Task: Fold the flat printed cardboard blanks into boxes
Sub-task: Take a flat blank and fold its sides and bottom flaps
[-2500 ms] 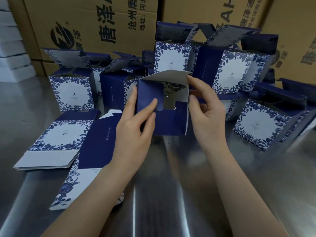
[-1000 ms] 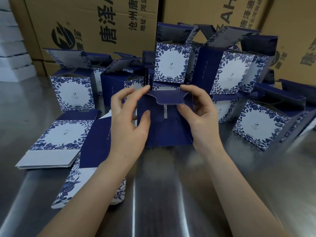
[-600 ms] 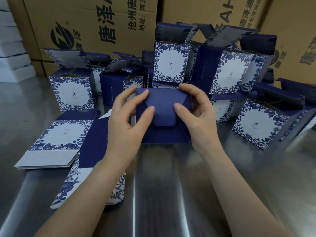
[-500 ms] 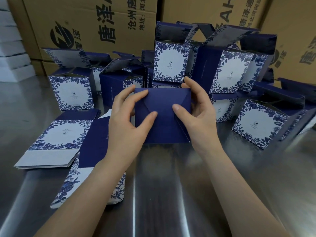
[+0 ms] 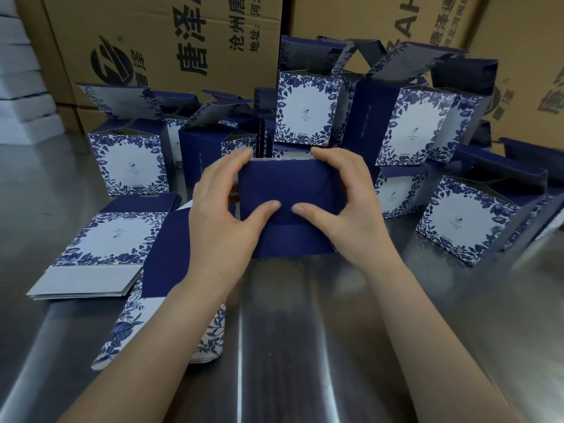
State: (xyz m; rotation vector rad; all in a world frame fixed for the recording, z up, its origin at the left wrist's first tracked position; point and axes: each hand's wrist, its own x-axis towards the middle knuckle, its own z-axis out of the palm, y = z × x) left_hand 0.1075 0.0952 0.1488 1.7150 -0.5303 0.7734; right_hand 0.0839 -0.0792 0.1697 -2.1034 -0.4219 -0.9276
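Navy box [image 5: 290, 184]: held at mid-surface [image 5: 305, 331], flap end facing the camera.
Change: the last flap, half-raised a second ago, now lies flat; both thumbs [image 5: 270, 206] have slid onto its centre tongue.
Left hand [image 5: 219, 218]: grips the box's left side, thumb pressing.
Right hand [image 5: 351, 209]: grips the right side likewise.
Meaning: this end looks locked; the box is probably nearly done.
Blanks [image 5: 100, 248]: stacked toward the left edge.

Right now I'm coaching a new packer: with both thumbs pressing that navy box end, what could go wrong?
Both thumbs press mid-panel on the navy box; too much force could dent it. The folded boxes stand crowded just behind the left hand and right hand; a forward shove might topple them.
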